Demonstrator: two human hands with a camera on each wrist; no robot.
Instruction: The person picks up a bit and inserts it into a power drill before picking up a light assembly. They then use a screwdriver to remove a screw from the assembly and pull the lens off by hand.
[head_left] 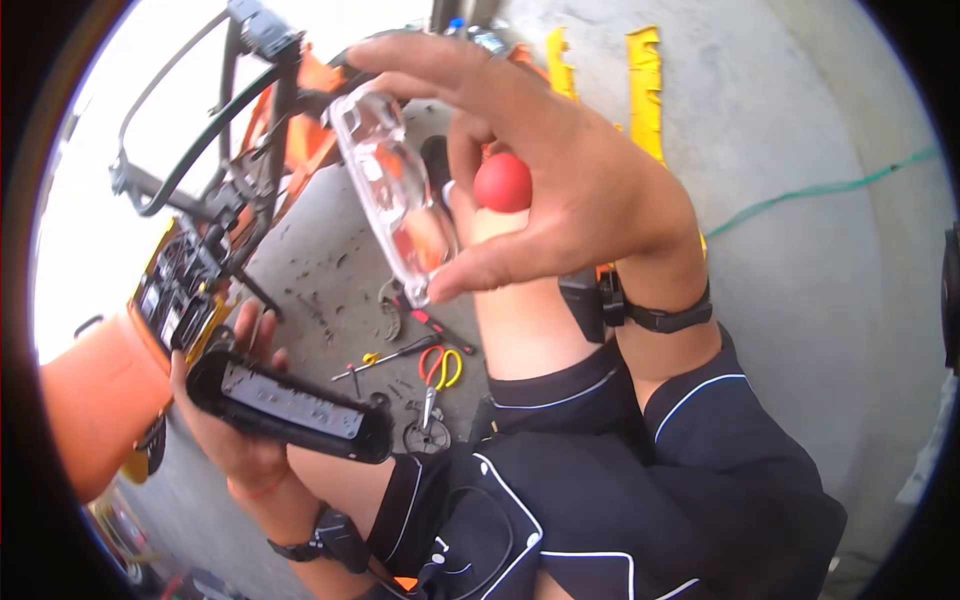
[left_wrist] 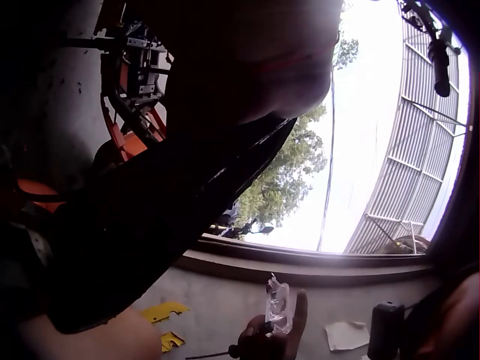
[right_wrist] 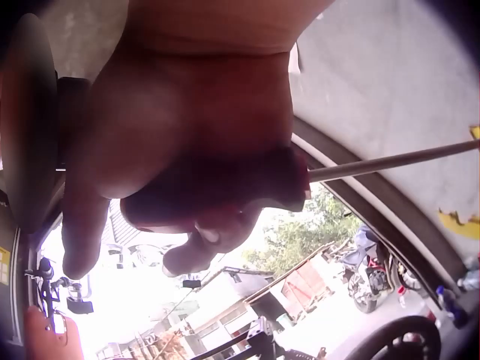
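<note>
My right hand (head_left: 610, 185) holds up a clear plastic lamp lens (head_left: 385, 190), pinched by its two ends between thumb and fingers. Tucked in the same palm is a screwdriver; its rounded red handle end (head_left: 503, 183) shows in the head view, and its shaft (right_wrist: 390, 163) sticks out in the right wrist view. Lower down, my left hand (head_left: 232, 445) grips a long black lamp housing (head_left: 370, 440), its open side facing up, with a grey strip (head_left: 290, 400) inside. Lens and housing are apart. In the left wrist view the housing (left_wrist: 165, 217) is a dark shape.
Scissors (head_left: 432, 385) and another screwdriver (head_left: 400, 352) lie on the dirt-strewn floor between the legs. A stripped vehicle frame (head_left: 275, 140) stands at upper left, an orange panel (head_left: 105, 400) beside the left hand. Yellow pieces (head_left: 645, 90) and a green cord (head_left: 820, 195) lie right.
</note>
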